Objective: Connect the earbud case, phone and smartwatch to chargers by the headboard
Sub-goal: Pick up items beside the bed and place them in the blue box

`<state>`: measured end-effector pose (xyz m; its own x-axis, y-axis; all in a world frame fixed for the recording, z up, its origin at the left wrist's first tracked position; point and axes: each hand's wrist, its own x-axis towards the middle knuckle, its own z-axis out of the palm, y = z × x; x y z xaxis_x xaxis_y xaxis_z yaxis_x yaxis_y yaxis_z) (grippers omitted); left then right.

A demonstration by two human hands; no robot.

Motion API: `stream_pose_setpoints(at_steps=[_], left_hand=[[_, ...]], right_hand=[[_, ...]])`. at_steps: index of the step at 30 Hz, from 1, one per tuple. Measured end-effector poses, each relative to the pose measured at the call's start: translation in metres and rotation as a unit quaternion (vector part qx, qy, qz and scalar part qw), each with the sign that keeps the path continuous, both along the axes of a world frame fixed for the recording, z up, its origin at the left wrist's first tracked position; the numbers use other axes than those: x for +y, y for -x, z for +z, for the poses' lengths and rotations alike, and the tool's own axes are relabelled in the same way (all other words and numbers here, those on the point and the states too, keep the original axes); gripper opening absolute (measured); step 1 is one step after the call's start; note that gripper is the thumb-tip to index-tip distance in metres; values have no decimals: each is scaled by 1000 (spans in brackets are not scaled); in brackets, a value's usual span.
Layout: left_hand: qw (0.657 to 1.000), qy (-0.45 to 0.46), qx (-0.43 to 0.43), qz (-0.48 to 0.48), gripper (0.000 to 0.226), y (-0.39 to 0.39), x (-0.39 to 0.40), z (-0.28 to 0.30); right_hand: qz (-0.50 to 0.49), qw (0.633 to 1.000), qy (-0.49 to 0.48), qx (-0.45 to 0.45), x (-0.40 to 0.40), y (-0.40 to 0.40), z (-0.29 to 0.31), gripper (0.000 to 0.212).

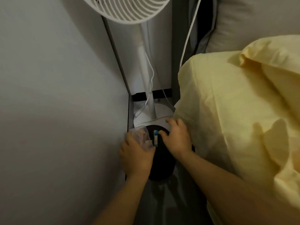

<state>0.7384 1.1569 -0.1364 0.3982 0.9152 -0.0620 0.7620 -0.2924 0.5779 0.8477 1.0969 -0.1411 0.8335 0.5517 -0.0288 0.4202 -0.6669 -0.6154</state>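
Head view: left hand (pixel 135 157) grips clear-cased phone (pixel 142 138); right hand (pixel 176 137), fingers spread, holds nothing, reaches plug strip (pixel 155 138) just beside phone. Advice: find cable end first, steady phone. Earbud case, smartwatch unseen.

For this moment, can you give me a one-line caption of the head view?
Both hands reach into the gap between wall and bed: left hand holds a clear case, right hand over a dark round stool.
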Motion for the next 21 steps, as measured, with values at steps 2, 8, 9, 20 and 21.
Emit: stream_pose_setpoints(at_steps=[2, 8, 9, 20, 21], left_hand=[[1000, 4, 23, 4, 91, -2, 3, -22], [999, -1, 44, 20, 104, -14, 9, -66], [999, -4, 46, 23, 105, -17, 11, -71], [999, -23, 37, 29, 108, -32, 32, -100], [999, -25, 27, 30, 107, -32, 35, -100]], right_hand=[[0, 1000, 12, 1, 7, 0, -21, 46], [-12, 999, 26, 13, 26, -1, -72, 46], [-16, 999, 27, 16, 29, -2, -79, 47], [-39, 996, 83, 18, 58, -15, -113, 60], [-37, 995, 90, 13, 60, -16, -114, 60]])
